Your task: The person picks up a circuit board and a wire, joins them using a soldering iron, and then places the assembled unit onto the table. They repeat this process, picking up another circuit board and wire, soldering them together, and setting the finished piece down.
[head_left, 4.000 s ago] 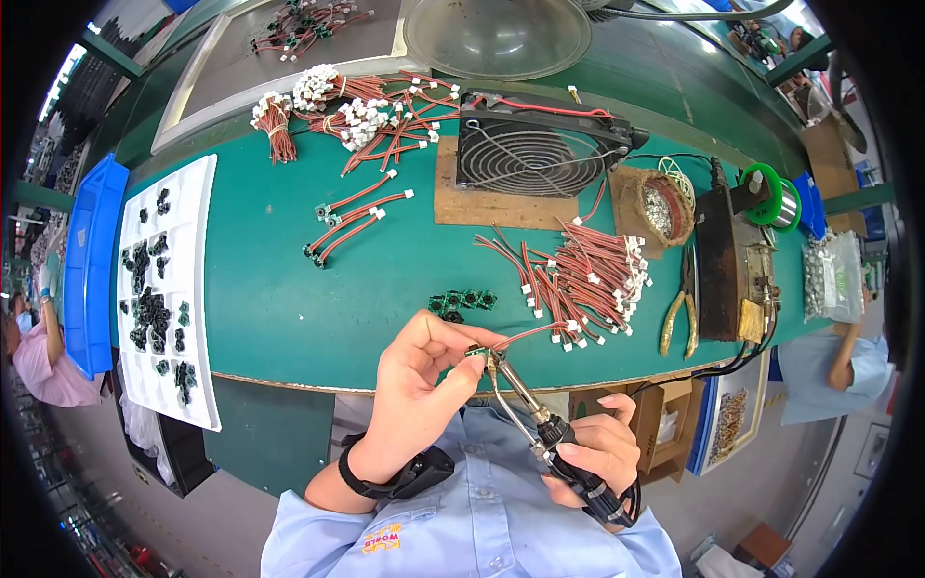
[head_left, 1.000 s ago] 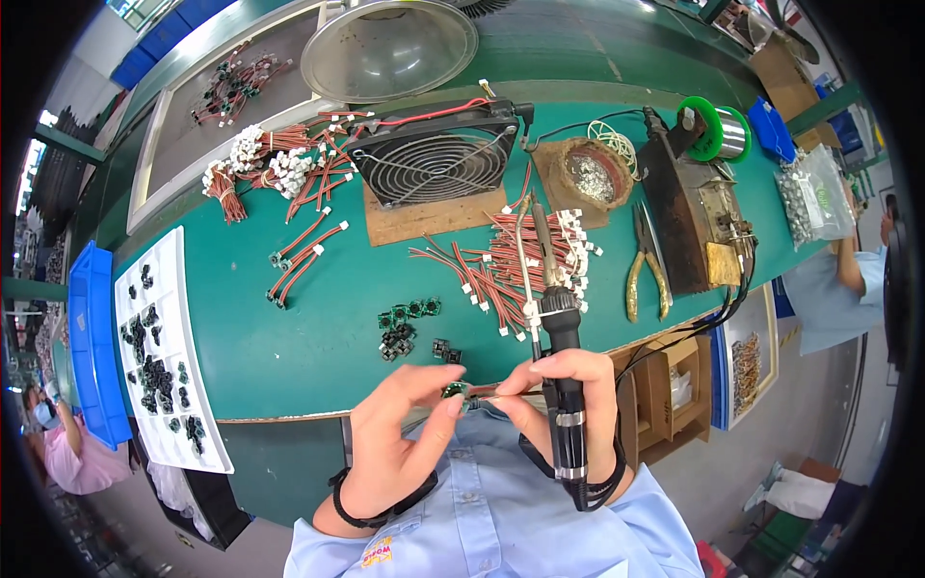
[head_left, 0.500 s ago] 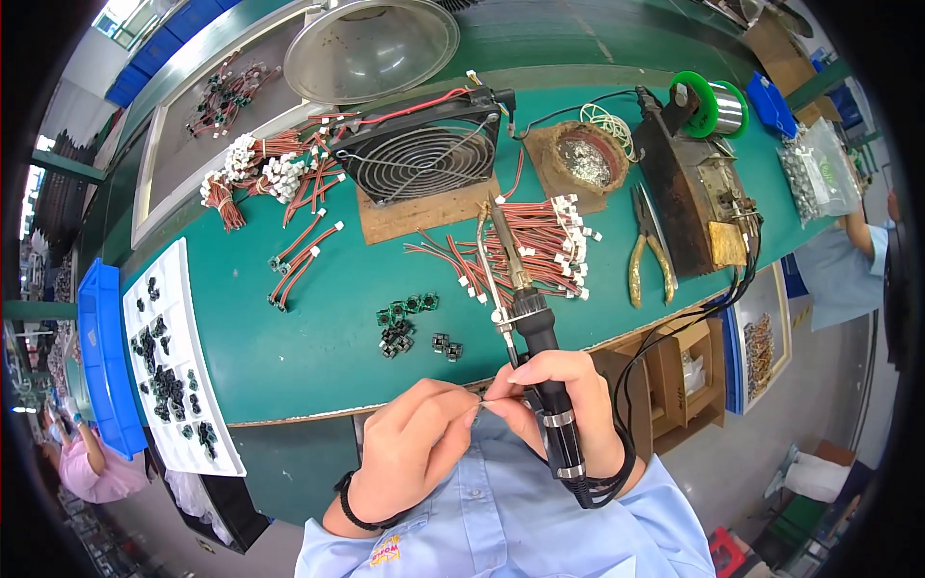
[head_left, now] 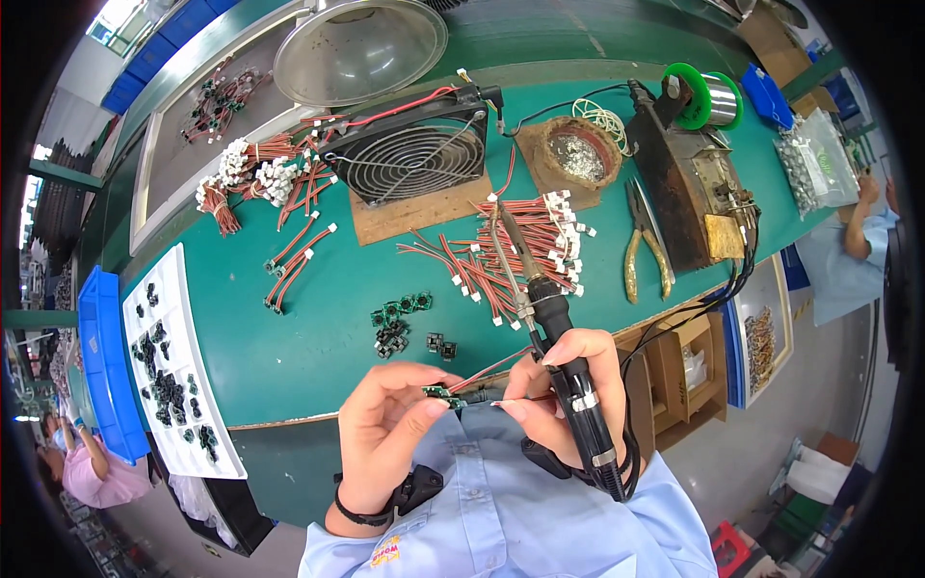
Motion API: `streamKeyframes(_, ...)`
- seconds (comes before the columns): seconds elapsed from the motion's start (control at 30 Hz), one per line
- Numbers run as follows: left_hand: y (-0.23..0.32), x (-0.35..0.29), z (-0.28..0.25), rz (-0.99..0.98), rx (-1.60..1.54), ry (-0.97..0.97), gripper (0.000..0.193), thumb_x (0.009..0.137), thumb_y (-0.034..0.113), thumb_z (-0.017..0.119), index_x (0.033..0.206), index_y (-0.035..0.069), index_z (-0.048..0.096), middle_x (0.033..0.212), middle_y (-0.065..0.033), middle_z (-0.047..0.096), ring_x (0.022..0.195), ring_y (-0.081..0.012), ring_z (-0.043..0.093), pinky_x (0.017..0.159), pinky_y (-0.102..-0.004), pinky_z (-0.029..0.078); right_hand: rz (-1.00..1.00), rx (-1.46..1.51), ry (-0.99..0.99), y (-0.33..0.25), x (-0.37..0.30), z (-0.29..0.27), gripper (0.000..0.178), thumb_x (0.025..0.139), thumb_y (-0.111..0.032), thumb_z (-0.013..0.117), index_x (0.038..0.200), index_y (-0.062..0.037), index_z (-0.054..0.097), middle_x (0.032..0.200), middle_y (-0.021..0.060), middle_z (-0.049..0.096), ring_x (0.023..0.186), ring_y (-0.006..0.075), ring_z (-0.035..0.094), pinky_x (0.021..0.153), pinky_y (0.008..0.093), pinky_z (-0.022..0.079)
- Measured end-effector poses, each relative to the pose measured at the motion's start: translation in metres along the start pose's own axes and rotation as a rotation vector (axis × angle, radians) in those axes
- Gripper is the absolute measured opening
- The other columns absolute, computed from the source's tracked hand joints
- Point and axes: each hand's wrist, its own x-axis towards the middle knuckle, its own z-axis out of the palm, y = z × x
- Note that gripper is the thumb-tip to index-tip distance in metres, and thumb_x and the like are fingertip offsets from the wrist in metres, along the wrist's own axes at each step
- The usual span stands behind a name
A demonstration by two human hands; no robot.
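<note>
Between thumb and fingers, my left hand (head_left: 385, 424) pinches a small green circuit board (head_left: 441, 393) at the bench's near edge. A thin red wire (head_left: 491, 367) runs from the board toward my right hand (head_left: 568, 385). That hand is closed around the black grip of a soldering iron (head_left: 552, 313), whose metal tip points up and away over the wires. Its thumb and fingertip also pinch a thin wire end close to the board. Farther off lie green boards (head_left: 402, 308), black square parts (head_left: 391, 339) and a pile of red wires with white connectors (head_left: 540, 241).
Behind are a fan (head_left: 409, 159), a solder-filled pot (head_left: 581, 156), pliers (head_left: 644, 241), a soldering station (head_left: 684, 183) and a solder spool (head_left: 708, 99). At left, a white tray (head_left: 207, 385) holds black parts beside a blue bin (head_left: 108, 366). Wire bundles (head_left: 246, 173) lie back left.
My hands have moved apart, and the green board with its red wire now shows between them. The soldering iron has shifted slightly right and nearer. My left fingers have opened out somewhat around the board.
</note>
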Motion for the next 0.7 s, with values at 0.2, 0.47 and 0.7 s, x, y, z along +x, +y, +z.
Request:
streamKeyframes(0.2,-0.012,0.006,-0.002,-0.078,-0.380,-0.095,0.027,0.083,0.016,0.063,0.101,0.001,0.050,0.090,-0.0095,0.056,0.078,-0.0158,0.055,0.067,-0.0252,0.043,-0.035,-0.105,-0.076,-0.003,0.001,0.007,0.047,0.076,0.007,0.064,0.105,-0.0074,0.031,0.074,0.0116,0.059,0.059,0.0064,0.055,0.049,0.0177,0.038)
streamKeyframes(0.47,-0.026,0.004,-0.014,-0.191,-0.674,-0.243,0.025,0.085,0.011,0.060,0.106,0.001,0.051,0.102,-0.0103,0.057,0.090,-0.0174,0.056,0.078,-0.0304,0.045,-0.084,-0.092,-0.106,-0.006,0.003,0.018,0.047,0.075,0.006,0.066,0.105,-0.0068,0.032,0.075,0.0112,0.059,0.061,0.0088,0.057,0.052,0.0198,0.042)
streamKeyframes(0.7,-0.028,0.004,-0.009,-0.156,-0.704,-0.249,0.023,0.085,0.011,0.060,0.105,0.002,0.050,0.103,-0.0099,0.057,0.092,-0.0171,0.056,0.078,-0.0295,0.045,-0.159,-0.135,-0.096,-0.010,0.005,0.017,0.044,0.073,0.006,0.068,0.103,-0.0052,0.036,0.074,0.0101,0.059,0.063,0.0113,0.059,0.053,0.0222,0.046)
